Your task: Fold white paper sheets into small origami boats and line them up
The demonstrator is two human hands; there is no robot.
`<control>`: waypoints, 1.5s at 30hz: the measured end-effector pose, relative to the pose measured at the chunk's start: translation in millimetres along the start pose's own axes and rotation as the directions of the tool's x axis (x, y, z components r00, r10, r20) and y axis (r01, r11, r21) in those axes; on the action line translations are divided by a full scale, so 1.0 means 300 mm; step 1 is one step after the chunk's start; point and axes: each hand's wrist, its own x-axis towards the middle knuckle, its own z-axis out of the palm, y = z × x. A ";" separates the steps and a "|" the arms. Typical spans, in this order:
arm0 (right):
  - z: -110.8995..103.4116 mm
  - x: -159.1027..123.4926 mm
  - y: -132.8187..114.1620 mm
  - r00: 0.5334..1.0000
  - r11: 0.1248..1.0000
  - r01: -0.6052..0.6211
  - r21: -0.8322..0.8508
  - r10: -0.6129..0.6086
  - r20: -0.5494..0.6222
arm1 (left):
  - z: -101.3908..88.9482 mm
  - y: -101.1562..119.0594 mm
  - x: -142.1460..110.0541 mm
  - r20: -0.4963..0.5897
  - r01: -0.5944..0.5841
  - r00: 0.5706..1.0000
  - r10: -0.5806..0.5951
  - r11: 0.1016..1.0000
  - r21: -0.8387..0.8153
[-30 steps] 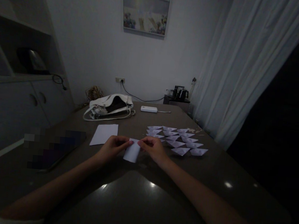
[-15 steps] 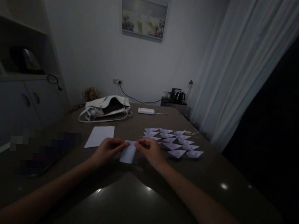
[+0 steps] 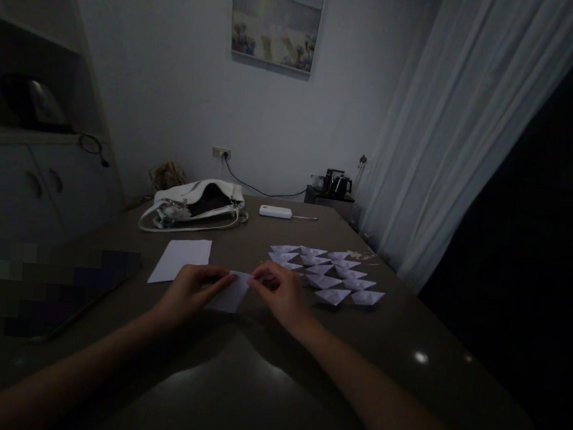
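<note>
A small white sheet of paper [image 3: 230, 297] is held up between my two hands, just above the dark table. My left hand [image 3: 190, 292] pinches its upper left part between thumb and fingers and covers some of that side. At the upper right corner, the thumb and fingertips of my right hand [image 3: 282, 295] close on the paper. Just beyond my left hand lies a stack of white paper [image 3: 181, 257]. To the right of my right hand several folded white paper boats [image 3: 332, 295] stand in rows, a few of them partly hidden by that hand.
Farther back on the table [image 3: 271, 388] rest a white handbag [image 3: 197, 200] and a white power bank [image 3: 275, 212] with a short cable. Small scraps [image 3: 360, 255] lie behind the boats. A sheer curtain [image 3: 435, 121] hangs along the right side.
The paper between my hands shows a wider face, spreading left toward my left hand. Both hands keep their pinch. The whole view has shifted slightly, so things appear farther left.
</note>
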 end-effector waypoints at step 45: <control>0.047 -0.003 0.060 0.917 0.857 -0.338 0.388 0.208 0.339 | 0.000 0.024 0.003 -0.058 0.202 0.972 -0.229 0.935 -0.292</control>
